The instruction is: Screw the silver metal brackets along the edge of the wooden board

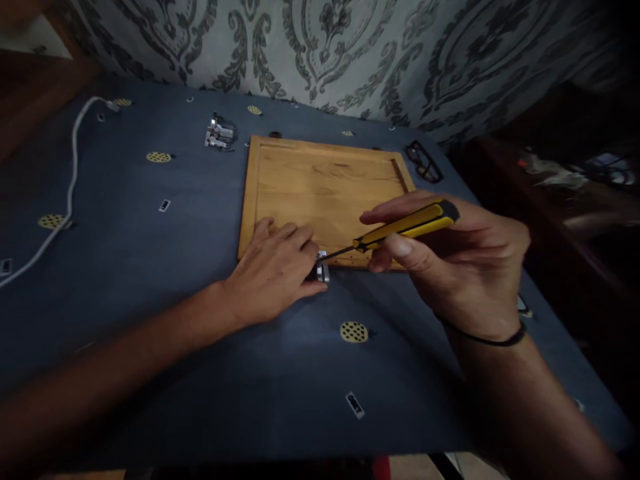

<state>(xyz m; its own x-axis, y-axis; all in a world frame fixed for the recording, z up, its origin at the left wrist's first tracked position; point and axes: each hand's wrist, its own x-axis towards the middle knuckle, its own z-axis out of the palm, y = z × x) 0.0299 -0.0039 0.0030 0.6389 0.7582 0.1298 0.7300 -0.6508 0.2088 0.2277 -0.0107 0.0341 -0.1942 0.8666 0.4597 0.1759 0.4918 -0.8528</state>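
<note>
A blue surface point(300, 393) bore a wooden panel point(313, 190). The left hand point(275, 270) curled over the panel's near edge; the right hand point(473, 270), above its near right corner, gripped a screwdriver point(400, 230). Eyeglasses point(423, 164) lay beside its far right corner, loose metal parts point(219, 133) beside its far left. The left hand held a metal fitting point(324, 273) at the near edge, by the screwdriver's tip.

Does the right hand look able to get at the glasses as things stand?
Probably not for a clean grasp: the right hand holds the yellow-and-black screwdriver. The way itself looks free, though, with the glasses lying beside the wooden panel and nothing visible over them.
</note>
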